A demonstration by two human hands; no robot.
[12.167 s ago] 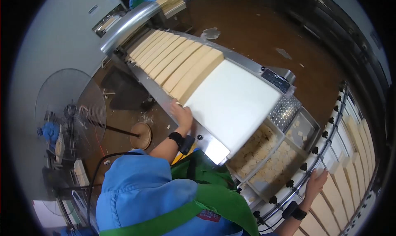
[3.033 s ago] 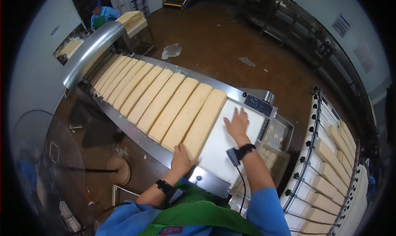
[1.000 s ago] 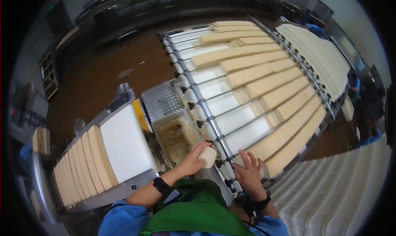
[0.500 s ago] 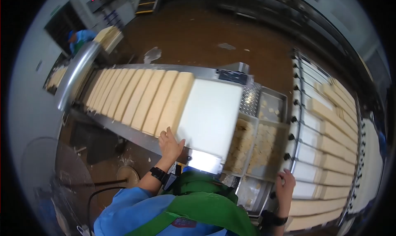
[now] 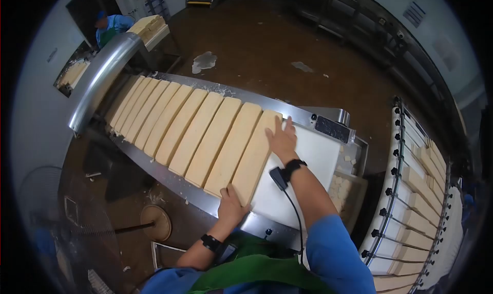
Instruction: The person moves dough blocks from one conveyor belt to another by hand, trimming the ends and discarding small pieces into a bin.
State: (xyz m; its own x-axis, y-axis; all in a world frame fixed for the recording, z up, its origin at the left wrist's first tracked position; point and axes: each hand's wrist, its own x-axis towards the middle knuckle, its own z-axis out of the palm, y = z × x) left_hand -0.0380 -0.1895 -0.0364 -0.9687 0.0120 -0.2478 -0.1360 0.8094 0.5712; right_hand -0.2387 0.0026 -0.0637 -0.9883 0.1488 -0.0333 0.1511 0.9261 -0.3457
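Note:
Long pale-yellow slabs with rounded ends lie side by side across the conveyor. My left hand [image 5: 232, 207] is at the near end of the rightmost slab [image 5: 258, 158], its fingers and thumb closed round that end. At the slab's far end is my right hand [image 5: 283, 140], fingers spread, thumb and index finger touching the slab's end and right side. The undersides of both hands are hidden. To the right of this slab lies the white belt surface [image 5: 313, 150].
A metal cover [image 5: 105, 80] arches over the conveyor's far left end. At right, a rack [image 5: 393, 191] with black knobs holds more slabs. A tray of pale scraps [image 5: 340, 191] sits beside the belt. Another person [image 5: 114, 24] stands back left; a floor fan [image 5: 41, 201] is lower left.
My right hand has swung from the rack side over to the rightmost slab's far end. My left hand remains at the slab's near end, its fingers now closer round it. The view has turned.

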